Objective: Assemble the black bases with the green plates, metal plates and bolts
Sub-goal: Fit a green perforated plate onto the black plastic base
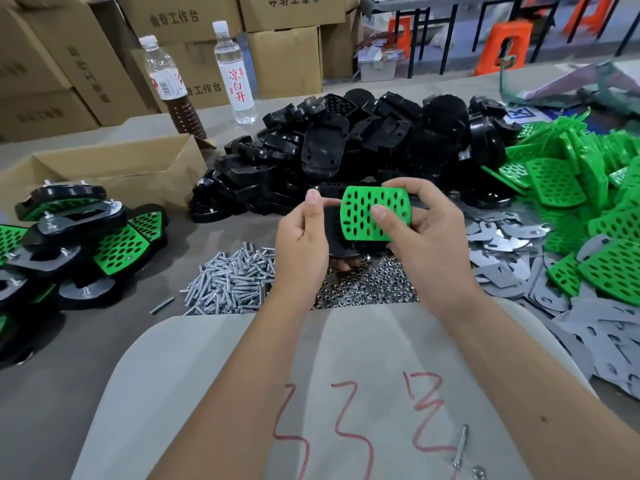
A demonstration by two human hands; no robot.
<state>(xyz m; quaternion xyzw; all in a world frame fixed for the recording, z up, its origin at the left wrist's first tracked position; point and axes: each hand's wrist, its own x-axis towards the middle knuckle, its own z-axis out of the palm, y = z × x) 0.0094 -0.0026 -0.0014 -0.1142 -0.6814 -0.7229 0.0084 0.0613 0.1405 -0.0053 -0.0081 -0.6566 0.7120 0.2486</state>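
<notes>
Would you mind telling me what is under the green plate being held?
A black base lies directly beneath the green plate, gripped by the left hand while the right hand holds the plate. Most of the base is covered by plate and fingers.

Bare table [194, 244] lies open left of the hands; bolts [232, 282] and nuts [367, 289] crowd below, black bases [346, 147] wall off behind.
</notes>
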